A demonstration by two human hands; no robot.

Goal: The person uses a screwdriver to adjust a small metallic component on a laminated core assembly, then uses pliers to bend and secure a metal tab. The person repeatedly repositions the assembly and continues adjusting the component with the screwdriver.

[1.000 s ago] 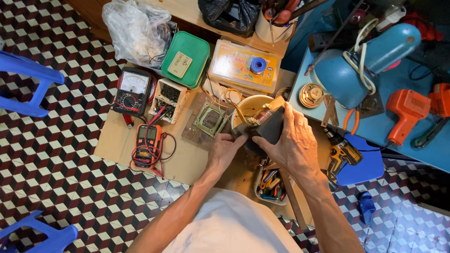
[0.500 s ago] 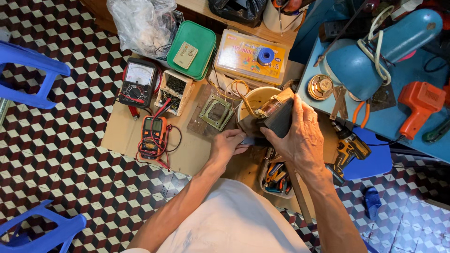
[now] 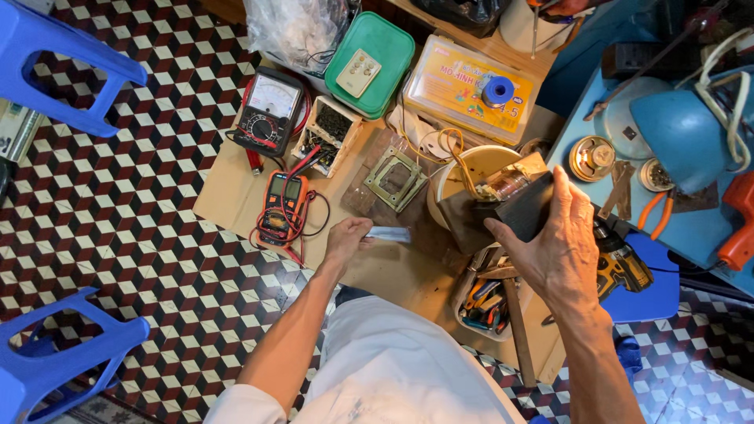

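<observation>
Nearest the white-shirted lap, the left hand (image 3: pixel 345 239) closes round a short silvery metal strip (image 3: pixel 390 234), its long axis pointing right toward the dark rectangular block (image 3: pixel 528 206). The right hand (image 3: pixel 559 247) grips that block from the right, fingers curled over it. Beyond the block sits a round cream plastic tub (image 3: pixel 479 161); left of it lies an orange digital multimeter (image 3: pixel 284 198).

Two hands: the left hand (image 3: pixel 345 238) at centre, the right hand (image 3: pixel 559 239) right of centre. Two meters: an analog meter (image 3: pixel 269 111) at upper left and an orange multimeter (image 3: pixel 283 206) below it. Two blue stools, one (image 3: pixel 59 59) at top left, one (image 3: pixel 55 357) at bottom left. One green lid (image 3: pixel 369 53) at top centre, one yellow case (image 3: pixel 463 88) beside it, one parts box (image 3: pixel 328 135), and one square metal frame (image 3: pixel 395 180).
</observation>
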